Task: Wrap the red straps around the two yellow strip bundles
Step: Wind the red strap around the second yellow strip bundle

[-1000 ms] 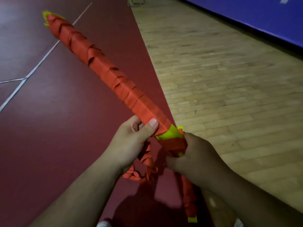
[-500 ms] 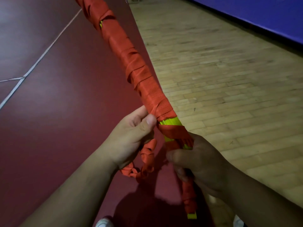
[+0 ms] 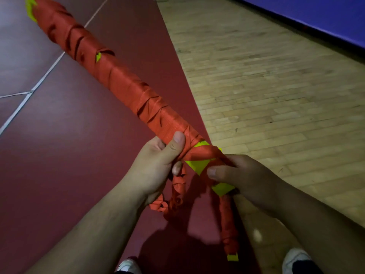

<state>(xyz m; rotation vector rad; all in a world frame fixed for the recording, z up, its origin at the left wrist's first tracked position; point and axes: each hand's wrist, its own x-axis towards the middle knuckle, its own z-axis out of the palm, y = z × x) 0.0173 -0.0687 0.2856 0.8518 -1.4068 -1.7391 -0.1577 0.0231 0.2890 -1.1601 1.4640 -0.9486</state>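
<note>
Down by the person's shoes (image 3: 128, 266), the near end of the yellow strip bundle (image 3: 198, 165) hung low, its red-bound tail ending in a bare yellow tip. Just above that, the right hand (image 3: 243, 178) was closed round the bundle, thumb laid across the front between two bare yellow patches and fingers curled behind, with the newest slanting turn running in under them. The left hand (image 3: 158, 169) gripped just beyond it, its thumb pressed flat on the last tight turns and its fingers hooked beneath. The slack of the red strap (image 3: 177, 190) dangled in loose curls below that hand; whether the fingers pinched it could not be told.

The bundle looked light and fairly stiff along its length, judging by how it stood out unsupported, while the strap looked soft, thin and prone to twisting and slackening. The best hold seemed to be right at the working edge, pinning the last turn so it could not unwind.

Further out, the bound length rose up and to the left, creased in places, to a yellow tip at the far end, held in the air above the red mat (image 3: 59, 155). To the right lay the wooden floor (image 3: 276, 95), and beyond it the blue wall (image 3: 325, 16).
</note>
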